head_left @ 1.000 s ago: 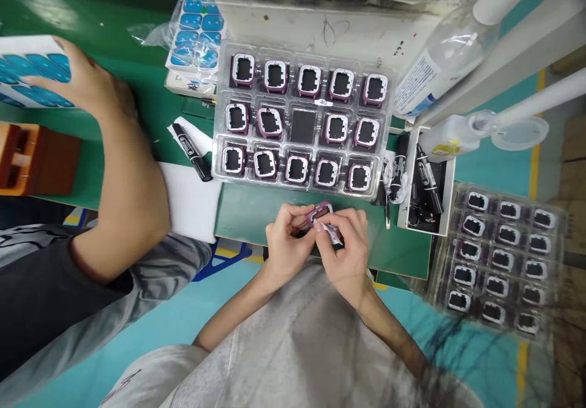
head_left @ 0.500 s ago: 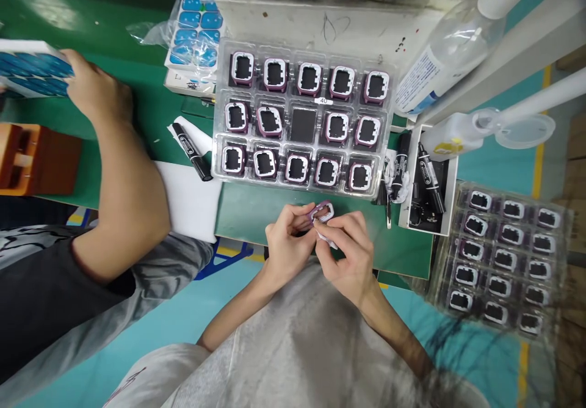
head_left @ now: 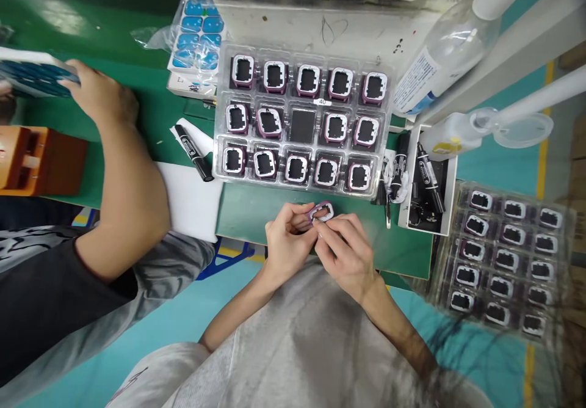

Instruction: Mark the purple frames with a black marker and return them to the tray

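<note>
My left hand (head_left: 289,240) pinches a small purple watch case (head_left: 326,204) with a white inner rim, holding it tilted over the table's front edge. The fingers of my right hand (head_left: 345,252) are closed at the near edge of the case; what they hold there is too small and covered to make out. Just beyond my hands lies a clear plastic tray (head_left: 300,183) with similar purple cases set in its pockets, face up. One pocket (head_left: 302,126) in the middle row shows only its dark bottom.
At the right stand a box (head_left: 451,212) of black markers, a spray bottle (head_left: 430,75) and a second filled tray (head_left: 488,261). A marker (head_left: 195,151) lies on white paper at left. A co-worker's arm (head_left: 130,170) holds a blue-patterned pack (head_left: 39,72) beside an orange fixture (head_left: 59,160).
The white cloth-like piece seen under my right fingers earlier is now out of sight. My right fingers have shifted slightly at the case. The co-worker's pack has tipped and dropped a little.
</note>
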`<act>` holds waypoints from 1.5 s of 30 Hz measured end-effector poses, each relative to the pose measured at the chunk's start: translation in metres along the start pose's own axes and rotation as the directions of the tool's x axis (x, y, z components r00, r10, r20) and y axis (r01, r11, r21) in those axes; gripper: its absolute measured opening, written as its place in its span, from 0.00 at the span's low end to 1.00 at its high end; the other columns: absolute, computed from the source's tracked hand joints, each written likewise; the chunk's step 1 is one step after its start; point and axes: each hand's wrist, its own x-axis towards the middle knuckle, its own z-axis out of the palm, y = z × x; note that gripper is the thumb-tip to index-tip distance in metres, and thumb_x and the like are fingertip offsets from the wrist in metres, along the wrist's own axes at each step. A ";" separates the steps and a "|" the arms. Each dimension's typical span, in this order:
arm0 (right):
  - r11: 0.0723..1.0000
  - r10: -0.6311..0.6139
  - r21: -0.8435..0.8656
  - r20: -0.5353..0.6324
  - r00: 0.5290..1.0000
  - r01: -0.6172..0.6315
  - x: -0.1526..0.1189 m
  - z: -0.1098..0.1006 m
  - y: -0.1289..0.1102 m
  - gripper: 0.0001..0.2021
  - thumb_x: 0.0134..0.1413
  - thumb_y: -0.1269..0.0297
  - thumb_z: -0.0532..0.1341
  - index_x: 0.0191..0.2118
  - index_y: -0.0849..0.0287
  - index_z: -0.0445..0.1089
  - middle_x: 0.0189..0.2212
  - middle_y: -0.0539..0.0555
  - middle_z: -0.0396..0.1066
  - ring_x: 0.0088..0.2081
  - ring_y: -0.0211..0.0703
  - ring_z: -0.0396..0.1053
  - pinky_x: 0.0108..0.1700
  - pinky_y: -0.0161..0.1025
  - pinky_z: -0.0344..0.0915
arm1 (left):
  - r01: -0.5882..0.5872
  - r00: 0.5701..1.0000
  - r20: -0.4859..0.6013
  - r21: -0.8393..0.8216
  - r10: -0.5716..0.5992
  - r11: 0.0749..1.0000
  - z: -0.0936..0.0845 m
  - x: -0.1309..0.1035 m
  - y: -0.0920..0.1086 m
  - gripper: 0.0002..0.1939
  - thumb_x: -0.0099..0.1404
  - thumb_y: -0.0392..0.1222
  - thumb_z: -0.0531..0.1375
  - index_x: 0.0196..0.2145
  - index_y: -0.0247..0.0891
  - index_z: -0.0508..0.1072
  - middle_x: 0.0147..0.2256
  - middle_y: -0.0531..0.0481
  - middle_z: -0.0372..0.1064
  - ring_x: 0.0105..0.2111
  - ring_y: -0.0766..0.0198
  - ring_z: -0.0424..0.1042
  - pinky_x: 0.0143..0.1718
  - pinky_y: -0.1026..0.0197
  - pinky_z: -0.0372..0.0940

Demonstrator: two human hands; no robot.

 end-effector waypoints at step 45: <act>0.935 0.327 0.163 -0.065 0.943 -0.314 0.002 -0.010 -0.014 0.19 0.66 0.75 0.68 0.57 0.47 0.77 0.44 0.52 0.85 0.42 0.47 0.84 0.44 0.47 0.85 | 0.023 0.997 0.069 0.056 -0.027 0.998 -0.002 0.004 0.009 0.25 0.61 0.48 0.85 0.47 0.41 0.79 0.45 0.41 0.92 0.46 0.46 0.93 0.51 0.47 0.90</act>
